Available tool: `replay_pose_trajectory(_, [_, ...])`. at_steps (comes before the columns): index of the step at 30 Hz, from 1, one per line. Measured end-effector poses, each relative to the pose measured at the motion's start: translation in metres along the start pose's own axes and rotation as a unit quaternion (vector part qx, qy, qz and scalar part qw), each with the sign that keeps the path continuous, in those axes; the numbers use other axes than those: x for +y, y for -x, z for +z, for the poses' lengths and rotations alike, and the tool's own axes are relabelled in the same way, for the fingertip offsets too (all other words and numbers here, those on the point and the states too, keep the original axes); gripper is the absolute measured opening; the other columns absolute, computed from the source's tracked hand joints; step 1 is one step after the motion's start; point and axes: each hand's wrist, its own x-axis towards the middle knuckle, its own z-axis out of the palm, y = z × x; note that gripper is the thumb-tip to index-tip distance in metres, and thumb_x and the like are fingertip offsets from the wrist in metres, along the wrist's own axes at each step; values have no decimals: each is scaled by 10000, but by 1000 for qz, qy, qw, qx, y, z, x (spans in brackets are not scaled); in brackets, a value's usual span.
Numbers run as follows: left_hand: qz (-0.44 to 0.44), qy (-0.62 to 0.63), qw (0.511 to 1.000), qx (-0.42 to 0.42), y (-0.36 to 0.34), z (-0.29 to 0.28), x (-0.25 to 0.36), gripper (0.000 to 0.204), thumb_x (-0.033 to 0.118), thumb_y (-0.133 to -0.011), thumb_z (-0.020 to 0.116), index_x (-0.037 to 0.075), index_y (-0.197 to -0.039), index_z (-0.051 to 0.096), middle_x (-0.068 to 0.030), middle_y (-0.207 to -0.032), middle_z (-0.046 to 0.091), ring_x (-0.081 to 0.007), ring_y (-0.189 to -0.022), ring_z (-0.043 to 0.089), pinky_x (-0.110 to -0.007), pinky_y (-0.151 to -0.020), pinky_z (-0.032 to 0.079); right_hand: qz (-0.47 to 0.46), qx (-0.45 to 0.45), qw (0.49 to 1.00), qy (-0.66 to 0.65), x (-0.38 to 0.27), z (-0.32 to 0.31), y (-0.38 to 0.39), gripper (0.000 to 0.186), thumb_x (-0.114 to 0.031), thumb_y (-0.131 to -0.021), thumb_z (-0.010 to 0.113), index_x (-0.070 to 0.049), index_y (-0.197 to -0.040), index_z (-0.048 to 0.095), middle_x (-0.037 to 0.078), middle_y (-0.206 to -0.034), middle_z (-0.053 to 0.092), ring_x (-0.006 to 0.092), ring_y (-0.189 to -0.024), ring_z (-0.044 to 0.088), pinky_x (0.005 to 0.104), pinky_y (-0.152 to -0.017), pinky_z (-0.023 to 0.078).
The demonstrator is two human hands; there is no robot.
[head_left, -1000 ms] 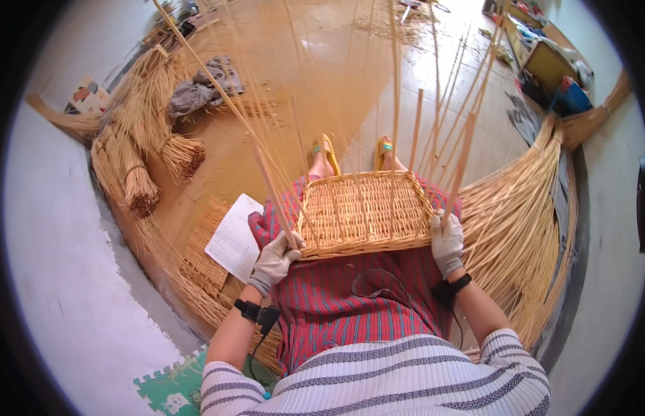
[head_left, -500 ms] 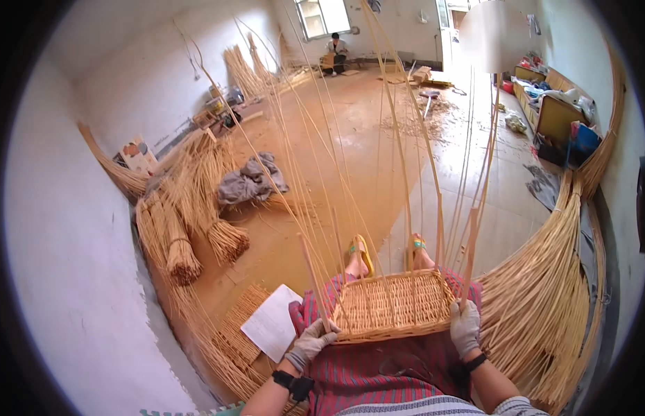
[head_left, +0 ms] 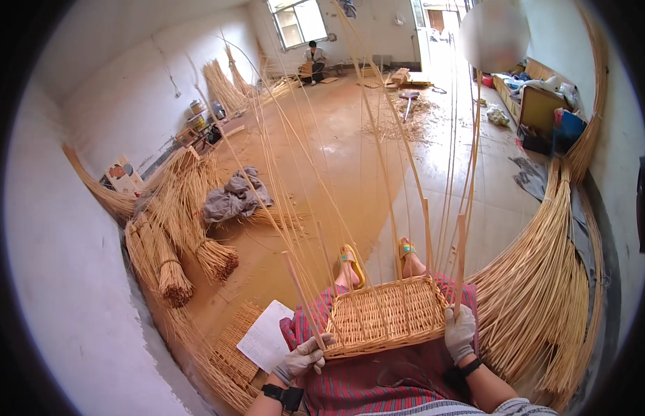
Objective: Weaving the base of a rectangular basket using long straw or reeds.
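Observation:
On my lap rests a shallow rectangular wicker basket [head_left: 386, 315], its woven floor facing up. Long thin willow rods rise from its edges, and thicker stakes stand at the corners. My left hand [head_left: 303, 357], in a pale glove, is closed at the near left corner, around the foot of the stake [head_left: 303, 298] there. At the near right corner my right hand [head_left: 460, 331], gloved too, grips the basket's edge by another upright stake [head_left: 460, 260]. The fingertips under the basket are hidden.
A large fan of willow rods [head_left: 527, 298] lies to my right. Rod bundles [head_left: 173, 277] and a grey cloth [head_left: 236, 197] are on the left floor. A white paper sheet [head_left: 265, 338] lies on a woven panel [head_left: 232, 340]. Another person [head_left: 313, 61] sits far back.
The room has shifted left in the picture as my view turned. The basket sits slightly lower and its left end has dipped. Both hands remain on its corners.

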Motion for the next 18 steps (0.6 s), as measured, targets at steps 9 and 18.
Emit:
replay_pose_trajectory(9, [-26, -66, 997, -8, -7, -16, -9, 443, 166, -1071, 601, 51, -1490, 512, 25, -868, 647, -86, -799, 680, -250, -663, 600, -18, 18, 999, 41, 4, 6, 0, 130, -174, -960, 657, -53, -1006, 661, 160, -978, 676, 387, -970, 633, 492, -875, 492])
replay_pose_trajectory(18, [10, -53, 987, 152, -20, -2, -28, 296, 34, -1083, 498, 73, -1370, 556, -77, -1341, 605, -117, -756, 647, -269, -665, 611, -33, -26, 998, 52, -3, 10, -8, 140, -110, -903, 680, -54, -1026, 643, 144, -1010, 676, 378, -993, 633, 489, -898, 495])
